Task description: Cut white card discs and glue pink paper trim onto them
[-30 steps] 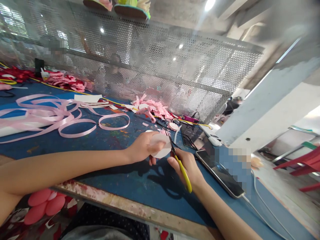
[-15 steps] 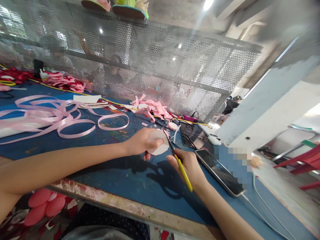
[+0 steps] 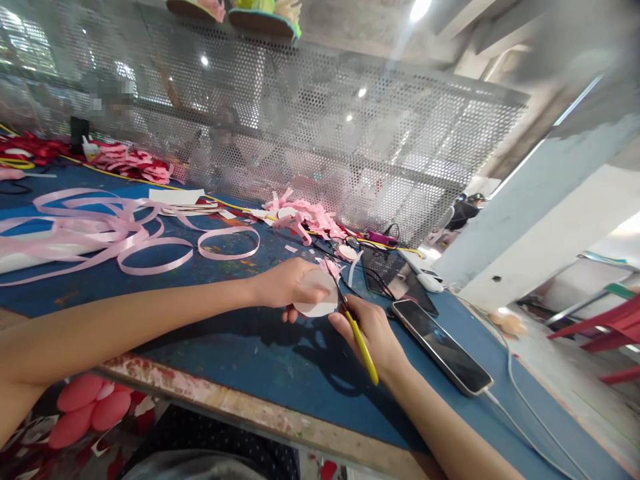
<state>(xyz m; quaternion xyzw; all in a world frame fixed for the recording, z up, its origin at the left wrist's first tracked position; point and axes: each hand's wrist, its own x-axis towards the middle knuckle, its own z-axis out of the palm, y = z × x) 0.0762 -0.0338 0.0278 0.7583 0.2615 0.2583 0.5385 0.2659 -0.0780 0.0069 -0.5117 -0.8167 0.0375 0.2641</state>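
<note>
My left hand [image 3: 293, 288] pinches a round piece of white paper or card [image 3: 323, 303] between thumb and fingers, above the blue tabletop [image 3: 220, 373]. Around yellow-handled scissors [image 3: 361, 343] my right hand [image 3: 373, 330] is closed, its thumb towards the disc. The dark blades lie along the right edge of the disc, pointing away from me. Part of the disc is covered by my left thumb, and the scissors' inner handle is hidden in my right hand. Small pink scraps [image 3: 327, 267] lie just beyond the disc.
Loops of pink ribbon [image 3: 155, 267] spread over the left of the table. A phone [image 3: 443, 347] with a white cable lies by my right wrist, a dark tablet [image 3: 397, 280] behind it. Pink ribbon pieces [image 3: 310, 217] are heaped before the perforated metal screen [image 3: 300, 127].
The disc has turned in my left hand and its outline looks rounder. The scissors and my right hand have shifted slightly left along its edge.
</note>
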